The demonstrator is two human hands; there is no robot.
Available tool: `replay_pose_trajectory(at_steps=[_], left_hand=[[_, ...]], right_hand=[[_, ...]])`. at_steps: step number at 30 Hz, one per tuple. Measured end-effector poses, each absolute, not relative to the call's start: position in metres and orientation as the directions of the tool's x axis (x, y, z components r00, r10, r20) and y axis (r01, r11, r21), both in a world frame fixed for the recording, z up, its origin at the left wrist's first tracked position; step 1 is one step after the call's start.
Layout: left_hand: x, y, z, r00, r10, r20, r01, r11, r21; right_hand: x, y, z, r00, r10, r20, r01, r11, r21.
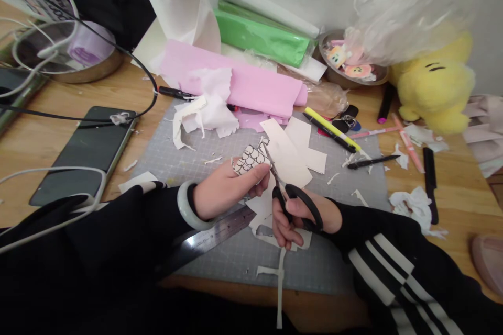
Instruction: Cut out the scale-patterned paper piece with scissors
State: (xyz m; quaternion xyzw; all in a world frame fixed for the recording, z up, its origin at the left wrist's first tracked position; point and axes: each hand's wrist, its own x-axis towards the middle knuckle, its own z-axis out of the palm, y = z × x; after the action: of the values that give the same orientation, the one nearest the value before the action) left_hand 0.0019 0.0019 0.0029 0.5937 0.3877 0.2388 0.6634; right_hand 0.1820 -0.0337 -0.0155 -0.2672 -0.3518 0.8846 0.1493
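Note:
My left hand (231,186) is closed on a small white paper cutout (250,159) drawn with black scale-like outlines. Black-handled scissors (304,204) are in my right hand (291,222), with thumb and fingers around the handles. Their blades reach up to the right edge of the cutout, and the tips lie near its top corner. Behind the blades several blank white card pieces (288,152) overlap on a grey gridded cutting mat (346,267). A metal ruler (220,238) lies partly under my left forearm. Thin paper offcuts (280,272) hang below my right hand.
A dark phone (84,154) and cables lie at left. Behind the mat are pink paper (259,84), a green pack (263,34) and a white roll (173,0). Pens (330,128), a metal bowl (341,76) and a yellow plush toy (436,78) stand or lie at right.

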Motion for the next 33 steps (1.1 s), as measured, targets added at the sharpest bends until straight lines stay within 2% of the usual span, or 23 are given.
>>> replay_pose_trajectory(at_steps=[33], left_hand=[[0.0005, 0.0009, -0.002, 0.587, 0.781, -0.214, 0.139, 0.164, 0.977]], right_hand=[[0.1813, -0.0327, -0.0144, -0.821, 0.446, -0.356, -0.075, -0.702, -0.708]])
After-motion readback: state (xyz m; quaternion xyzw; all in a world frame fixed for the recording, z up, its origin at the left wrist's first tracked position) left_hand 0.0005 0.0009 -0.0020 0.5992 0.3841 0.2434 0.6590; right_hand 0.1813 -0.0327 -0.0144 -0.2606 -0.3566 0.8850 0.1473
